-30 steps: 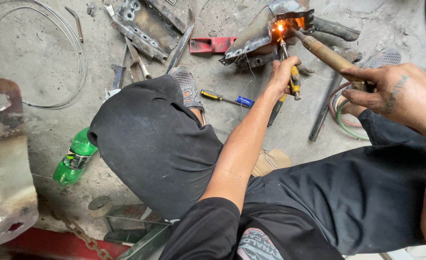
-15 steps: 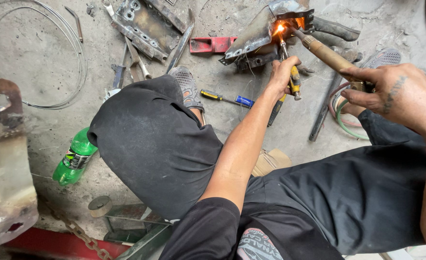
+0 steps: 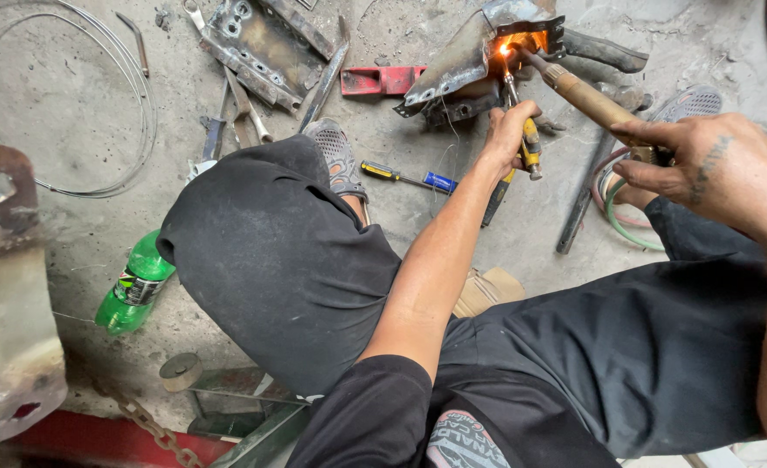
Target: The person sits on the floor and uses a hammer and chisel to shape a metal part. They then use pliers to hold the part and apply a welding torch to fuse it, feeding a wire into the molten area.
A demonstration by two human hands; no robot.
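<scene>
Left hand is wrapped tight around the yellow-and-black handles of a pair of pliers, whose nose points up into the glowing spot on a bent grey metal bracket lying on the far side of the concrete floor. Right hand is closed around the grip of a brass-coloured gas torch, its tip angled down and left, right at that same orange glow on the bracket's edge. Red and green hoses loop on the floor just below the right hand. Near the left forearm, a screwdriver with a yellow-and-black handle and blue end lies flat, just right of the grey shoe. A red metal piece sits just left of the bracket. Near left, a green plastic bottle lies on its side beside the black-trousered knee, and thin wire loops curl at far left
</scene>
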